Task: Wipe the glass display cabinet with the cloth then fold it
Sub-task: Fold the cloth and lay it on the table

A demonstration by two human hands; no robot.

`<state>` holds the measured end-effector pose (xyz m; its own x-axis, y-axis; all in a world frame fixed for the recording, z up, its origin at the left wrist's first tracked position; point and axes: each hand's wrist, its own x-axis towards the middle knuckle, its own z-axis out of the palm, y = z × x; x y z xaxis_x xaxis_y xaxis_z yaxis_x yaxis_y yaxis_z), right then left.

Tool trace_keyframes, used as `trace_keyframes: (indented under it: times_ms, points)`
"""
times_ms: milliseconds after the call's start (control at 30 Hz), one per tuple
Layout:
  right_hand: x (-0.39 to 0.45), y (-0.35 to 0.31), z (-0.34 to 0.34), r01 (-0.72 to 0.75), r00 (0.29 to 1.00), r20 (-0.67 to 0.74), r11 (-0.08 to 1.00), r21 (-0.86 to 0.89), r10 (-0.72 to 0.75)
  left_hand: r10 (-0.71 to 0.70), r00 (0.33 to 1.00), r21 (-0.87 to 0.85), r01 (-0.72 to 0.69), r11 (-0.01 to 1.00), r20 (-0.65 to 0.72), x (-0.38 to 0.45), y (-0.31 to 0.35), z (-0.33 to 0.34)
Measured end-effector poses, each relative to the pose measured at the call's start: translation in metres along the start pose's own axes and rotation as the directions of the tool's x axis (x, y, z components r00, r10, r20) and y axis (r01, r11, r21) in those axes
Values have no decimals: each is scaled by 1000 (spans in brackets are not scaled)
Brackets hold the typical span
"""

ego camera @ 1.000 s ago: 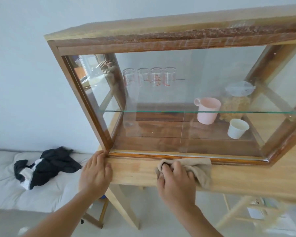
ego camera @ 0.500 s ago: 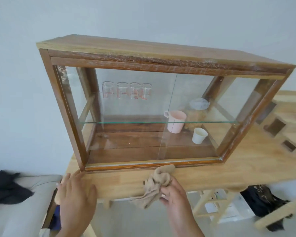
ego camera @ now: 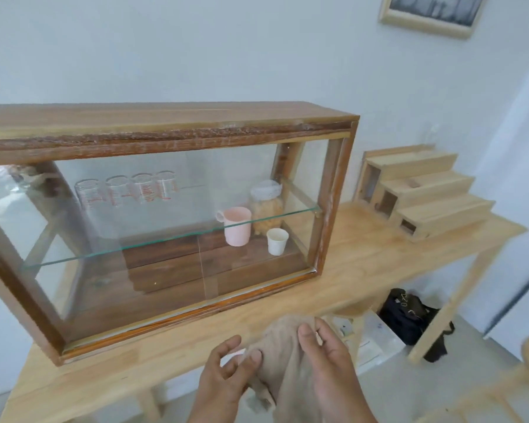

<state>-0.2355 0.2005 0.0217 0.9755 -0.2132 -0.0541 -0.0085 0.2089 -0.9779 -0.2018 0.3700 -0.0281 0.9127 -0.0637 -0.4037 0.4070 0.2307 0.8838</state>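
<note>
The left hand (ego camera: 223, 380) is at the bottom of the view, in front of the desk (ego camera: 364, 270), with its thumb and fingers pinched on the left part of the cloth (ego camera: 283, 355). The beige cloth is bunched and hangs between both hands, just in front of the desk's near edge and below the cabinet's front. The right hand (ego camera: 327, 370) grips the cloth's right side, thumb laid over the fabric and fingers curled behind it.

On the desk, at the left and middle, stands the glass display cabinet (ego camera: 165, 138), a dark wooden frame with glass front and side panes and a glass shelf (ego camera: 171, 239) across its middle. Toward its back left is a row of clear measuring glasses (ego camera: 129, 190) with red markings; whether they rest on the shelf or stand behind it is hard to tell. Further right inside are a pink mug (ego camera: 237, 225), a jar (ego camera: 266, 206) with a pale cover just behind it, and a small white cup (ego camera: 277, 241) beside the mug, on the wooden floor of the cabinet.

To the right of the cabinet, apart from it, a light wooden stepped stand (ego camera: 419, 190) sits on the desk. Under the desk's right end lies a black bag (ego camera: 409, 319) on the floor. A framed picture (ego camera: 431, 13) hangs on the wall at upper right.
</note>
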Motion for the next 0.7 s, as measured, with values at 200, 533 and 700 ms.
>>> trace_keyframes:
  times_ms: [200, 533, 700]
  points:
    - [-2, -28, -69, 8, 1000, 17, 996, 84, -10, 55, 993, -84, -64, 994, -103, -5, -26, 70]
    - [6, -67, -199, 119, 990, -71, 992, -40, -122, 193, 955, 183, -236, 954, 226, -17, -7, 195]
    - [16, -74, -256, 130, 972, -158, 955, -266, -177, 458, 847, 313, -527, 790, 268, -16, -1, 247]
